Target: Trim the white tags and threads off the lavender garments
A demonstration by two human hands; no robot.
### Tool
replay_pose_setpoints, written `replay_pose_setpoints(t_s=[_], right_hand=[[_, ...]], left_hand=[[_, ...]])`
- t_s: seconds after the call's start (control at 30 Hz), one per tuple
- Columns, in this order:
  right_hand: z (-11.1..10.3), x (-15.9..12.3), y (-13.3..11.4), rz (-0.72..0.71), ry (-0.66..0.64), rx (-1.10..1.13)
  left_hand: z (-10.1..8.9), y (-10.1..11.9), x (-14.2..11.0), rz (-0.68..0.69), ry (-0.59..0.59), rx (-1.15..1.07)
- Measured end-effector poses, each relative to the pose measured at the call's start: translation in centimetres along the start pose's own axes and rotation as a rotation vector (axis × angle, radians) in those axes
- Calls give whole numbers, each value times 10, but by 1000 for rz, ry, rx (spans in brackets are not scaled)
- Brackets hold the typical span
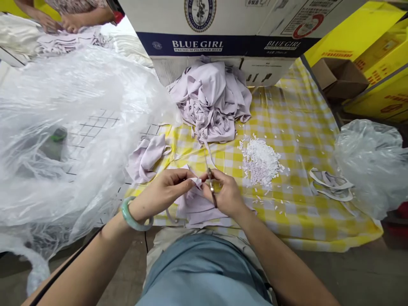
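My left hand [165,187], with a green bangle on its wrist, pinches the edge of a pale lilac garment [204,209] between thumb and fingers. Most of that garment lies on the checked cloth below the hands. Close to the pinched edge, my right hand [230,196] is closed around small metal scissors [211,187], their tips beside the left fingertips. Fingers partly hide the blades. A heap of lilac garments [212,93] lies just beyond, a strap trailing toward the hands. Another lilac piece [148,157] rests left of the hands.
Small white scraps [262,161] are piled right of the hands on the yellow checked tablecloth [296,140]. Beer cartons [236,25] stand behind the heap. Clear plastic [95,178] spreads at left; a plastic bag [371,161] and lilac straps [331,185] lie right. Another person's hands [60,23] handle fabric.
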State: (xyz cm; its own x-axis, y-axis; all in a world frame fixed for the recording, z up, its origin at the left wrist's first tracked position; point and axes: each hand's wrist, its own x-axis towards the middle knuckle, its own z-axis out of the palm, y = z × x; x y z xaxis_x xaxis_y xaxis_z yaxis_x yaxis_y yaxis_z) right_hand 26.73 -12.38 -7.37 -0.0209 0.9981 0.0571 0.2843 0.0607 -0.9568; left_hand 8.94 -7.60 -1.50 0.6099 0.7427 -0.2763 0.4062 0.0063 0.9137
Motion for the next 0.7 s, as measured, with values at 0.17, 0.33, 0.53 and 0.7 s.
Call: replay_pose_setpoints(t_s=[0.17, 0.33, 0.53, 0.7], right_hand=[[1, -6, -8, -97, 76, -66], [13, -3, -6, -24, 104, -79], [-9, 11, -16, 241, -10, 391], [5, 6, -11, 291, -85, 600]], left_hand=[[-8, -1, -3, -69, 5, -33], [-15, -1, -6, -84, -8, 1], [-19, 4, -16, -28, -176, 104], [8, 12, -11, 323, 5, 28]])
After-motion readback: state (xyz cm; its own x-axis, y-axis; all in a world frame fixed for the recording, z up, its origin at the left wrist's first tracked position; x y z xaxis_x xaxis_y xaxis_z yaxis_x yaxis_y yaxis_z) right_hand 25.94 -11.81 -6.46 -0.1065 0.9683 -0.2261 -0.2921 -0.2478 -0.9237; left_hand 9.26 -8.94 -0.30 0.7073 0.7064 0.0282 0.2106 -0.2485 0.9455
